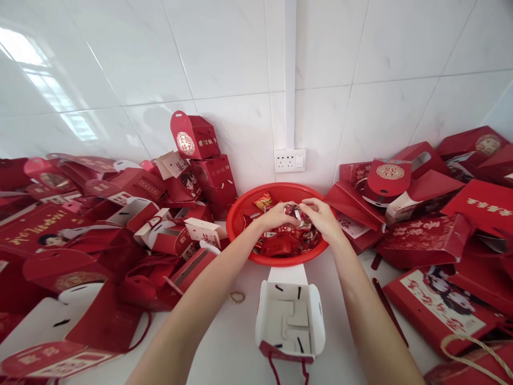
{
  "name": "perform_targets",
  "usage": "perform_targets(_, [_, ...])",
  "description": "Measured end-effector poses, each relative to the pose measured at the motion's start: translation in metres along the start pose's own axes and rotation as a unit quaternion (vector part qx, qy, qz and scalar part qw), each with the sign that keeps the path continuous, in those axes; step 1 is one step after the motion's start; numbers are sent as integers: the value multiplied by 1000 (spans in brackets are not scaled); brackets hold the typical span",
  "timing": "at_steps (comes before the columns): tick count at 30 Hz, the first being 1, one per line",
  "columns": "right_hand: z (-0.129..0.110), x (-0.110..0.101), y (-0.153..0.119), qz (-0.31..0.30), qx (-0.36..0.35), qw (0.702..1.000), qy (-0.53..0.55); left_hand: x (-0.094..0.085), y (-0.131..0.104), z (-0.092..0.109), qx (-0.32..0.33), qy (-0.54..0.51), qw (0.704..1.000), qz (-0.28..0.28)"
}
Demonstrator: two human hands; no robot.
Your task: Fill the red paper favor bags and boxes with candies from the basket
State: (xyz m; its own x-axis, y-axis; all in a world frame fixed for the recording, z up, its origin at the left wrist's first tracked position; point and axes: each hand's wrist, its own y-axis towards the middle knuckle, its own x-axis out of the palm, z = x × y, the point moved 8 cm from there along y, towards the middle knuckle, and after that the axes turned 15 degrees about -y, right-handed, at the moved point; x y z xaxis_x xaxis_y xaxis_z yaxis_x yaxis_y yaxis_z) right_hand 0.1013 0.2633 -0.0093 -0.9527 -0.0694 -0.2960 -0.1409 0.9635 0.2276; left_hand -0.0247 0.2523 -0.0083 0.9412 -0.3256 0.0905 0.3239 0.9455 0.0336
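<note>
Both hands are over a red plastic basket (276, 262) that holds many small wrapped candies (282, 243). My left hand (279, 215) has its fingers curled around a few candies, dark red and white wrappers showing between the hands. My right hand (320, 214) closes on the same bunch from the other side, fingertips bent inward. In front of the basket, nearer me, stands an open gift box (288, 321), white inside with red cord handles. Its inside bottom is bare cardboard with folded tabs.
Red gift boxes (136, 184) lie heaped on the left, some stacked (216, 171) against the tiled wall. More red boxes (425, 238) pile up on the right. A twine loop (236, 297) lies on the white table, and a wall socket (289, 160) sits behind the basket.
</note>
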Motion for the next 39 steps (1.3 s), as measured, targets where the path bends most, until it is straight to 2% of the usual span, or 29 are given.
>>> perform_targets(5, [0,6,-1,-34,-5,999,14,-10,2,5,43,-27,998,45])
perform_targets(10, [-1,-1,1,0,-23,1000,20,-15,2,3,27,-41,996,73])
perform_targets(17, [-3,-6,0,24,-42,999,1,-21,-2,11,21,6,992,121])
perform_targets(20, [-3,-6,0,30,-47,998,-6,-18,0,5,-12,-21,994,107])
perform_targets(23, [-2,-4,1,17,-45,999,1,-14,1,2,-15,-50,995,86])
perform_targets(29, [7,-9,5,53,7,997,52,-19,-1,13,75,-75,991,81])
perform_targets(33, [1,-4,1,11,15,996,90,-16,0,15,93,-80,991,52])
perform_targets(36, [-5,-3,-3,-4,7,993,117,-15,2,11,75,-62,994,47])
perform_targets(39, [-3,-5,-2,17,10,991,134,-17,5,7,58,7,996,61])
